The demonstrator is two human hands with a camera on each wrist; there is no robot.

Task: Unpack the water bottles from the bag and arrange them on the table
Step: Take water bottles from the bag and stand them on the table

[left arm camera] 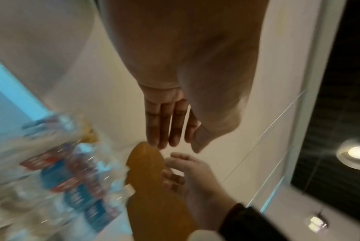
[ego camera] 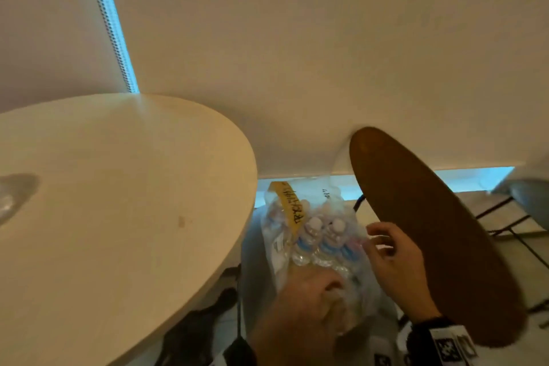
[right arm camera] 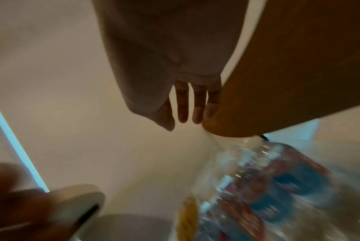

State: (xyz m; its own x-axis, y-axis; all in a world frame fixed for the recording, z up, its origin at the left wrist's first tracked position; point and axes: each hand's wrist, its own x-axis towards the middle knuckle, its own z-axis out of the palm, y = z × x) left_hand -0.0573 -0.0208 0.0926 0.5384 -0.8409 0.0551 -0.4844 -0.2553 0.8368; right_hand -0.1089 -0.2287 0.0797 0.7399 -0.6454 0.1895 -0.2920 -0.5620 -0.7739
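A clear plastic bag (ego camera: 279, 249) full of water bottles (ego camera: 335, 235) with blue-and-red labels hangs between the round table (ego camera: 118, 187) and a brown chair. A yellow handwritten tape strip (ego camera: 289, 205) is stuck near its top. My left hand (ego camera: 315, 291) grips the near end of the bag, its fingers curled into the plastic. My right hand (ego camera: 383, 244) hovers at the bag's right edge with loosely curled fingers that hold nothing; the left wrist view shows that hand (left arm camera: 174, 169) beside the blurred bottles (left arm camera: 71, 179). The right wrist view shows the bottles (right arm camera: 267, 187) blurred.
The brown chair seat (ego camera: 430, 232) crowds the bag's right side. A blurred clear object (ego camera: 15, 196) lies at the table's left edge. Another person's hand (left arm camera: 166, 124) hangs from a pale sleeve above the bag, also seen from the right wrist (right arm camera: 191, 104). Black chair legs (ego camera: 505, 217) stand at the right.
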